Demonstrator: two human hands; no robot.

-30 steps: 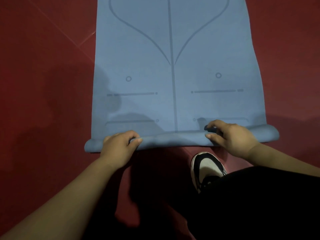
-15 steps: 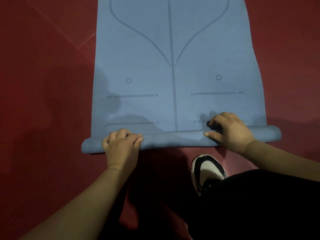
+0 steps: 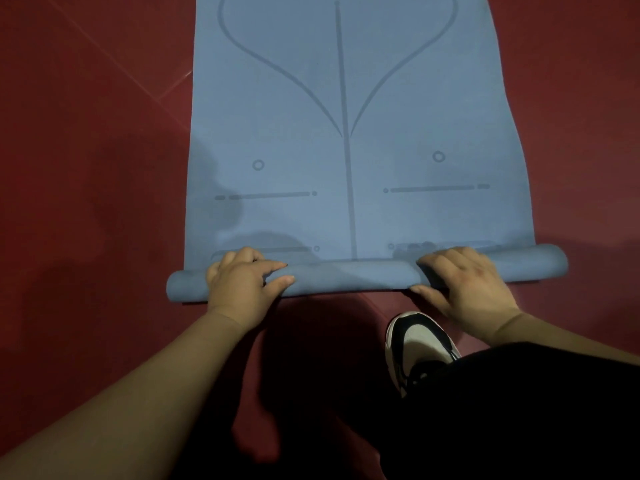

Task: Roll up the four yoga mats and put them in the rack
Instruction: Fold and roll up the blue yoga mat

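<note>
My left hand (image 3: 239,285) and right hand (image 3: 464,285) each curl over a thin roll (image 3: 346,277), thumbs in front. It is the near end of the blue yoga mat (image 3: 346,98), which lies flat on the floor (image 3: 86,202) beyond them. It looks soft, light and springy. I'd grip wide, toward both ends, to roll evenly.

We're indoors on what looks like an exercise floor: dark red tiles (image 3: 86,188), pale grout lines (image 3: 159,98) upper left, blue yoga mat (image 3: 346,98) up the centre.
</note>
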